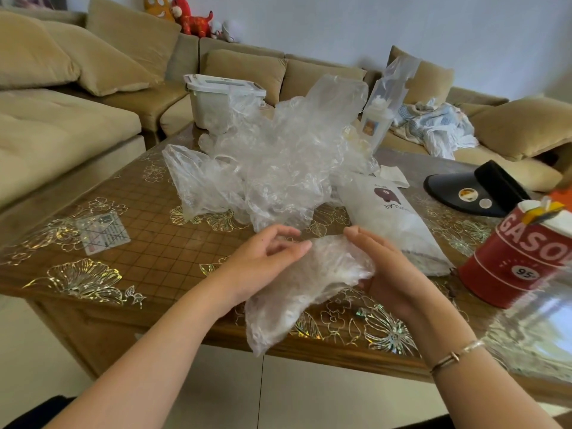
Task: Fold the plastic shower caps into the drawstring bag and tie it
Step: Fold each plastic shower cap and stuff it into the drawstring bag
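You have one crumpled shower cap [309,283] between both hands at lower centre of the frame, above the near edge of the table [148,264]. Your left hand [263,261] pinches its upper left edge with curled fingers; your right hand [383,274] cups it from the right side, fingers fairly straight, thumb hidden — a supporting hold more than a clamp, as far as can be seen.

The cap's long axis runs from upper right, by your right palm, down to lower left, where a loose tail hangs past the table edge.

The drawstring bag [393,224] lies flat just up and right of your right hand, its long axis slanting toward lower right. Which end is the mouth — cannot tell. So the right hand is the nearer one for the transfer.

The heap of unfolded caps [278,162] sits at centre frame, beyond both hands.
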Demonstrator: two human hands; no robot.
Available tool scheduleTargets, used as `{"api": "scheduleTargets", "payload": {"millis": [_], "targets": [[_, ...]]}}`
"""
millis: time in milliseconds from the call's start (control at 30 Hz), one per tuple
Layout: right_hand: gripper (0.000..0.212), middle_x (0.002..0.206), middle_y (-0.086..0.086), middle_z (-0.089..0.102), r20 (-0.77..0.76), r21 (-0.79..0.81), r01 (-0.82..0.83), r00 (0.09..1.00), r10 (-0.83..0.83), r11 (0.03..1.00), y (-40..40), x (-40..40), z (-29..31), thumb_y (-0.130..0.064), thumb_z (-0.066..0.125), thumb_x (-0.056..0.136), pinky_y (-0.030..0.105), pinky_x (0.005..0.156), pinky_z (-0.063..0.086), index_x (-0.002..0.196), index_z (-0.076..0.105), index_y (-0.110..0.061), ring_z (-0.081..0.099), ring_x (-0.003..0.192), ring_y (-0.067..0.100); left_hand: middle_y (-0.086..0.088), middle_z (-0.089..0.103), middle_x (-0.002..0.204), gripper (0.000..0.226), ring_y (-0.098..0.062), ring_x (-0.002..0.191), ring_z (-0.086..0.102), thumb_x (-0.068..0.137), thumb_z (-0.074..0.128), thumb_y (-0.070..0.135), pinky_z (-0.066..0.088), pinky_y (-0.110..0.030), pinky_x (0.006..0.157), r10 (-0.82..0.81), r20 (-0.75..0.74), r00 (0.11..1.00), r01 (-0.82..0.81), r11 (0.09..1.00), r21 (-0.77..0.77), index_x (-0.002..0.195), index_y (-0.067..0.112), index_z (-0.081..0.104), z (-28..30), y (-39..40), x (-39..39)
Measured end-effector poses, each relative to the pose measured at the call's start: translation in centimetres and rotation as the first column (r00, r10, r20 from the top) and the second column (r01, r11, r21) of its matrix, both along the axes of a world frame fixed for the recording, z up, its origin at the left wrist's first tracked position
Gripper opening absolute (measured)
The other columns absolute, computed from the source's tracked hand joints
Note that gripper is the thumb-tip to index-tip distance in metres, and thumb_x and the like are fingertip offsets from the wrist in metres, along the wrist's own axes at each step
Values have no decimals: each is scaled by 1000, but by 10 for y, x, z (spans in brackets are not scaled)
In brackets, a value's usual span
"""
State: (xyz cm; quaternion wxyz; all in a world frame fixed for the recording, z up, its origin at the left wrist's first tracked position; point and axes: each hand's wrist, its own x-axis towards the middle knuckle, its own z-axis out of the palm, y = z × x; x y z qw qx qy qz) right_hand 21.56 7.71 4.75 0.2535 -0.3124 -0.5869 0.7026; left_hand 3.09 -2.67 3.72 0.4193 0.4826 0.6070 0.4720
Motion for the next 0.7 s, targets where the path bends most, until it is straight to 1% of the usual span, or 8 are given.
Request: {"api": "scheduleTargets", "payload": {"millis": [167,333,400,433,500,533,633,700], "targets": [[26,76,7,63,-130,-182,101,984,-126,978,2,-1,1,-25,56,95,17,45,46,103,57,0,53,53,11,7,74,103,26,-11,96,70,90,65,32,54,-32,88,-80,90,993,87,993,-79,115,37,60,4,-1,2],[34,111,13,69,-331,-260,180,907,-262,949,6,2,0,-28,51,97,33,77,59,122,51,-5,70,90,25,1,77,93,36,-13,90,73,92,63,4,56,-30,82,53,144,988,-50,999,-20,119,28,56,-3,5,3],[32,126,8,63,-248,-7,301,923,-293,954,5,2,-3,-17,57,94,40,86,59,124,50,-9,67,109,25,-2,77,92,38,-14,91,72,92,62,1,57,-35,85,176,145,974,-178,984,-2,120,26,56,-9,9,4],[34,131,3,59,-137,250,331,942,-305,910,3,3,-5,-10,57,93,39,88,57,125,49,-15,62,117,20,-4,76,94,39,-17,93,72,92,62,0,58,-39,86,237,160,958,-239,971,-5,122,24,56,-13,12,3],[51,141,-11,45,105,754,146,935,-338,640,-3,6,-13,0,57,89,32,96,53,129,42,-28,49,128,4,-7,73,101,38,-20,95,71,91,61,-1,59,-40,83,327,210,922,-329,944,-27,122,21,56,-16,15,3],[60,147,-14,38,192,869,-4,924,-330,495,-6,7,-18,-1,58,87,30,103,48,134,38,-32,41,133,0,-7,72,104,38,-21,95,70,91,61,-2,59,-40,82,352,227,908,-354,935,-35,121,20,56,-18,17,4],[65,159,-13,18,345,912,-266,909,-233,313,-14,3,-31,-21,62,87,29,118,21,144,32,-30,18,147,3,-5,70,106,36,-18,93,70,92,62,-1,61,-38,78,368,270,890,-371,928,-41,120,20,54,-17,20,9],[58,159,-11,21,353,925,-304,909,-223,228,-17,2,-35,-25,63,84,26,117,19,138,41,-26,18,147,7,-4,70,104,36,-14,86,71,92,61,-2,60,-28,65,357,307,882,-366,930,-30,118,21,52,-16,21,12]]}}
